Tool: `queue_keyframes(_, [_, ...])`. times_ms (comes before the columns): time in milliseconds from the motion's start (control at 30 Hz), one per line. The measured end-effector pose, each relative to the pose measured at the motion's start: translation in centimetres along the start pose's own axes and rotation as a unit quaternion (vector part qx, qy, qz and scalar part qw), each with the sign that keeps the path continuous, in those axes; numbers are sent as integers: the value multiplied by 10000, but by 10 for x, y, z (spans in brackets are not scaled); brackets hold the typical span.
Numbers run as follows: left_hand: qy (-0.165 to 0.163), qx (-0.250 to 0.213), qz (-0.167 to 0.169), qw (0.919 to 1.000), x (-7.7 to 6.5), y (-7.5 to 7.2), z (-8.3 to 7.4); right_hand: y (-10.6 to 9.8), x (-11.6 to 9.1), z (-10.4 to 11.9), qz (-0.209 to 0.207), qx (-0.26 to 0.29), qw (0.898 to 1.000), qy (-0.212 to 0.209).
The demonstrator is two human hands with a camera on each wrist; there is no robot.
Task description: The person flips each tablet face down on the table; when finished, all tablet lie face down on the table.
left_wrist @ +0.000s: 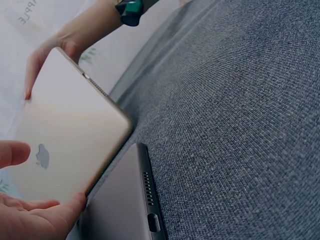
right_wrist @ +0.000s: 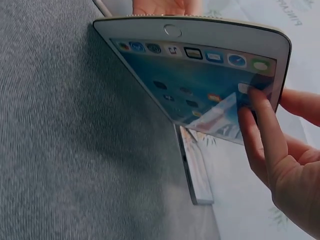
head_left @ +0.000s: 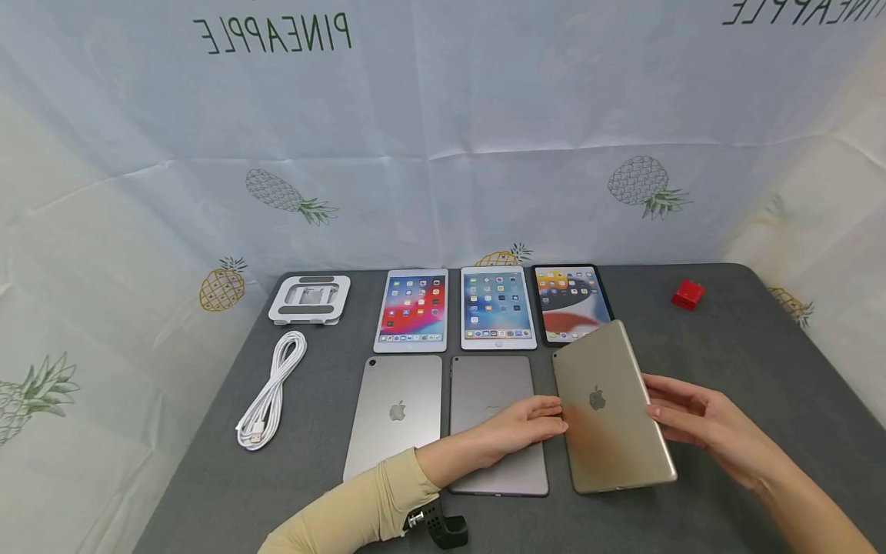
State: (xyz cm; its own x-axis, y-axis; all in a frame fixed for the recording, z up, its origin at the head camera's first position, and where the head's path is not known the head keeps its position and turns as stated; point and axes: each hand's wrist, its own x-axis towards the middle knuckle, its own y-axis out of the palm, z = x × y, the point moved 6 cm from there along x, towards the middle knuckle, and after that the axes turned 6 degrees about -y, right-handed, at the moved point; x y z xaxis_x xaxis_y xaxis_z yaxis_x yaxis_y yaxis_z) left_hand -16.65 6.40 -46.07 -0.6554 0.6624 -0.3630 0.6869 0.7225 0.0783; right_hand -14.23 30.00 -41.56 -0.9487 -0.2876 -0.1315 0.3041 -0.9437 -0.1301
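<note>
A gold tablet stands tilted up on its left long edge, its back with the apple logo toward the head camera. My right hand grips its raised right edge, thumb on the back and fingers on the lit screen in the right wrist view. At the lower left edge, the fingertips of my left hand touch the tablet, fingers fairly straight. Beneath that hand and forearm lies a dark grey tablet, face down. A silver tablet, also face down, lies left of it, partly covered by the sleeve.
Along the back lie three lit tablets: a white one, another white one and a black-framed one, overlapped by the gold tablet's corner. A white folded stand and coiled white cable are left; a red block is right.
</note>
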Motion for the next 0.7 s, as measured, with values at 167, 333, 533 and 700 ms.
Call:
queue_keyframes(167, [48, 192, -82, 9998, -1, -1, -2, -7, 0, -5, 179, 115, 9998, 14])
queue_keyframes(333, [39, 451, -180, 9988, -3, -6, -4, -11, 2, -11, 393, -23, 9992, 89])
queue_keyframes(533, [71, 478, -190, 9987, -7, -8, -6, -15, 7, -22, 495, -716, 9958, 286])
queue_keyframes(700, [53, 444, -173, 9988, -9, -6, -7, -15, 7, -32, 552, -1005, 9926, 411])
